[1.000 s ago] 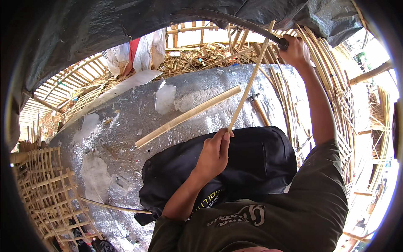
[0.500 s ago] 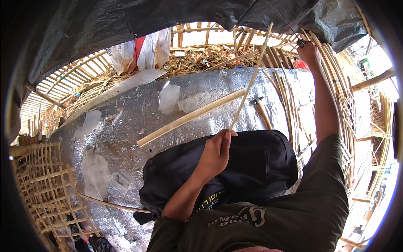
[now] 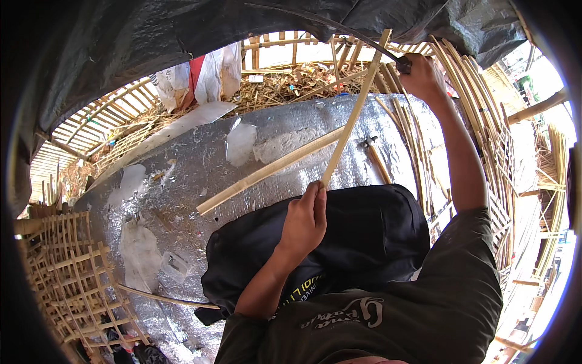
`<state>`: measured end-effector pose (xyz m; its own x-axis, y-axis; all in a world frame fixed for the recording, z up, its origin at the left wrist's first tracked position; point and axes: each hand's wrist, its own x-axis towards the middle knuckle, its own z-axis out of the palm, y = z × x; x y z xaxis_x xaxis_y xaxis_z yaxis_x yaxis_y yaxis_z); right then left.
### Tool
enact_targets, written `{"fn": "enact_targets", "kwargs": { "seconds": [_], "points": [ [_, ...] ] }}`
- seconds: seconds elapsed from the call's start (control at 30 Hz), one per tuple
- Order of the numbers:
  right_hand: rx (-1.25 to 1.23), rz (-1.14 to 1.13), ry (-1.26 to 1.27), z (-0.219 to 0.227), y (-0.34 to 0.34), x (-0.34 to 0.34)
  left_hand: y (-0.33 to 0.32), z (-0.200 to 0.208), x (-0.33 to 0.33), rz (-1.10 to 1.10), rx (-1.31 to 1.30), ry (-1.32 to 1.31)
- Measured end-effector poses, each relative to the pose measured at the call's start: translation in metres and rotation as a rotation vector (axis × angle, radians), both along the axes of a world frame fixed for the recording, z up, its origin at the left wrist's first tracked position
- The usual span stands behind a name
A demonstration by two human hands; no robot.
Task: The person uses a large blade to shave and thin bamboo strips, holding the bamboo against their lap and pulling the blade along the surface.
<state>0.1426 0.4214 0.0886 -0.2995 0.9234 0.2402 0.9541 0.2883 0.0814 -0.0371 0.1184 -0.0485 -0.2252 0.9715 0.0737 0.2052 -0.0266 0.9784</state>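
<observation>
My left hand (image 3: 303, 223) pinches the lower end of a long flat bamboo strip (image 3: 356, 115), which slants up and away to the right. Raised at the far right, my right hand (image 3: 423, 77) is closed round the handle of a long, thin, dark-bladed knife (image 3: 348, 29). Its blade runs leftward past the strip's top end; whether the two touch I cannot tell. Beneath the held strip, a second, wider bamboo strip (image 3: 273, 170) lies on the silvery sheet. A black cloth bundle (image 3: 364, 227) is under my left forearm, close to my body.
A hammer (image 3: 377, 159) lies on the silvery sheet (image 3: 188, 182), beside several bamboo strips (image 3: 413, 142) at the right. Woven bamboo lattice (image 3: 66, 273) stands at the left. Shavings (image 3: 291, 85) are heaped at the back, near white sacks (image 3: 218, 73). A dark tarp (image 3: 151, 42) hangs overhead.
My right hand has moved left toward the strip, and the knife's blade has swung over to the left. The held strip has turned its broad face up; my left hand shifted slightly left.
</observation>
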Motion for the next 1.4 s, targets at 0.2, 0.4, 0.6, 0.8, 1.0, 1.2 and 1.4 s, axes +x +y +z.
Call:
{"fn": "enact_targets", "kwargs": {
  "seconds": [0.2, 0.4, 0.6, 0.8, 1.0, 1.2, 1.4],
  "points": [
    [0.025, -0.053, -0.047, 0.002, 0.015, 0.001, -0.006, 0.007, -0.008, -0.007, 0.026, -0.058],
    [0.155, -0.174, 0.039, -0.015, 0.102, 0.066, -0.008, 0.007, -0.003, -0.123, -0.029, -0.16],
    [0.27, -0.214, 0.213, -0.01, 0.125, 0.129, -0.002, -0.005, -0.003, -0.171, 0.008, -0.238],
    [0.082, -0.1, 0.353, -0.026, 0.061, 0.096, -0.004, -0.007, -0.006, -0.337, -0.176, -0.655],
    [0.047, 0.109, 0.137, -0.001, -0.024, 0.027, -0.003, -0.004, -0.006, -0.398, -0.189, -0.645],
    [0.077, 0.183, 0.051, 0.002, -0.027, 0.028, -0.006, 0.005, 0.0, -0.413, -0.144, -0.588],
    [0.083, -0.008, -0.065, 0.03, -0.018, 0.028, -0.008, -0.001, 0.0, -0.365, -0.096, -0.44]
  ]
}}
